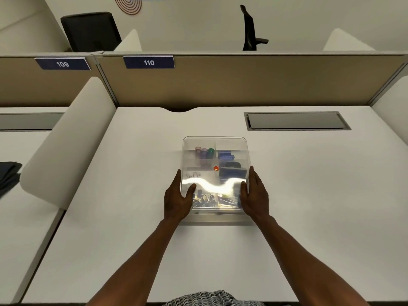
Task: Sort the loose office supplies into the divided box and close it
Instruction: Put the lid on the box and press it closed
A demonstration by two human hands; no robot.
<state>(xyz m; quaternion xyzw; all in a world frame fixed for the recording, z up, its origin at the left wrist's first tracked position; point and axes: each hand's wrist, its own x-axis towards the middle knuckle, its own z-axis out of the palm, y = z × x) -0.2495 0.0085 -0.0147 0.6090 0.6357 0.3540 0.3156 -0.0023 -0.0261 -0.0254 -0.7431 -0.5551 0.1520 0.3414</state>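
head: both hands, left hand (179, 198) & right hand (256, 195), press lid (214, 151) on box (217, 217).

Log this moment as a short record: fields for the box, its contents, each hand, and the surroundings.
box: clear plastic divided box on the white desk, clear lid on top, blurred
contents: small coloured cylinders far left; blue items far right; dark object and an orange-red bead mid right; binder clips near side
left hand: fingers along the box's left side, thumb on the lid
right hand: the same on the right side
surroundings: beige partition with label 110
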